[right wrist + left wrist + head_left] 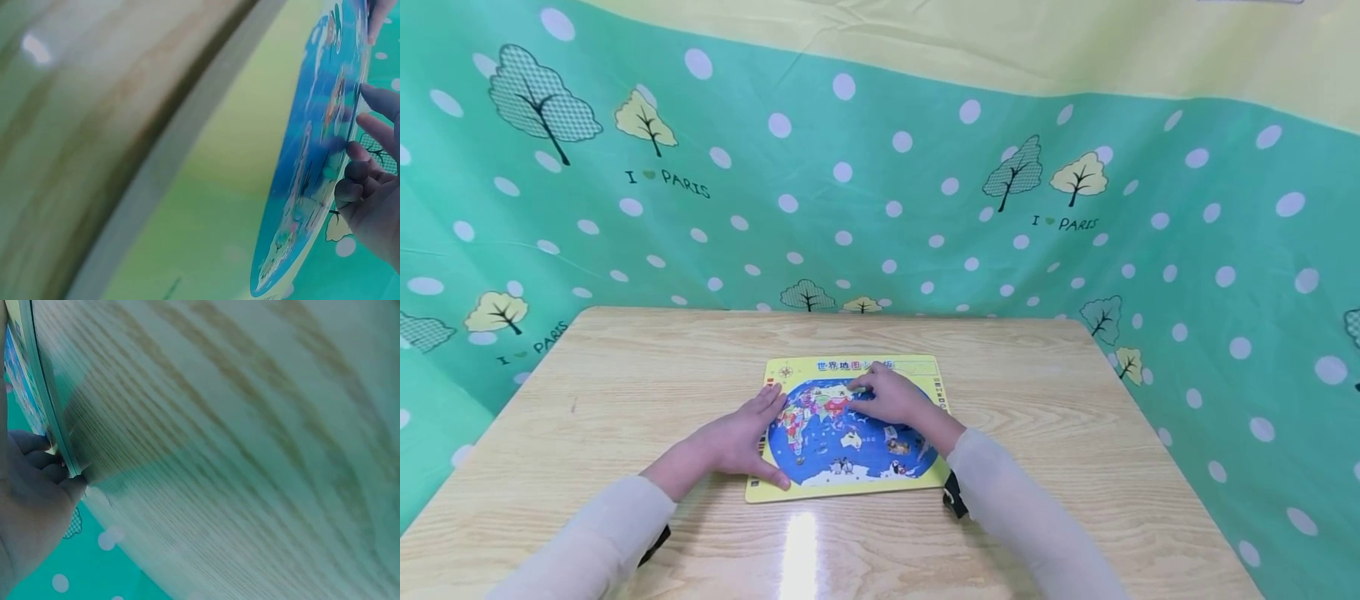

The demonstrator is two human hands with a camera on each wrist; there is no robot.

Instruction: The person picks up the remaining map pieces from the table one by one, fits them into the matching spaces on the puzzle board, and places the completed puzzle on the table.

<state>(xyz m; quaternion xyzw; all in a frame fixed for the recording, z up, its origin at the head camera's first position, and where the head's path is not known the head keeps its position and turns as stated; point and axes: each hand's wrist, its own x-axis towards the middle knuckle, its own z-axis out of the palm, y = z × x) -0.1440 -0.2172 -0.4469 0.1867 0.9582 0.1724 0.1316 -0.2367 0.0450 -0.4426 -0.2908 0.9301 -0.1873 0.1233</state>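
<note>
A yellow-bordered world map board lies flat on the table, with a blue oval map and Chinese characters along its top. My left hand rests on the board's left side, fingers spread over the edge and thumb at the front border. In the left wrist view, the left hand's fingers lie at the board's edge. The right hand reaches over the upper middle of the map, thumb and index finger apart and touching its surface. Seen from the right wrist, some fingers extend to the map while others bend.
The light wooden table surrounds the board on all sides. A green dotted cloth with printed trees hangs behind the table and along its sides. Glare shows on the wood in front of the board.
</note>
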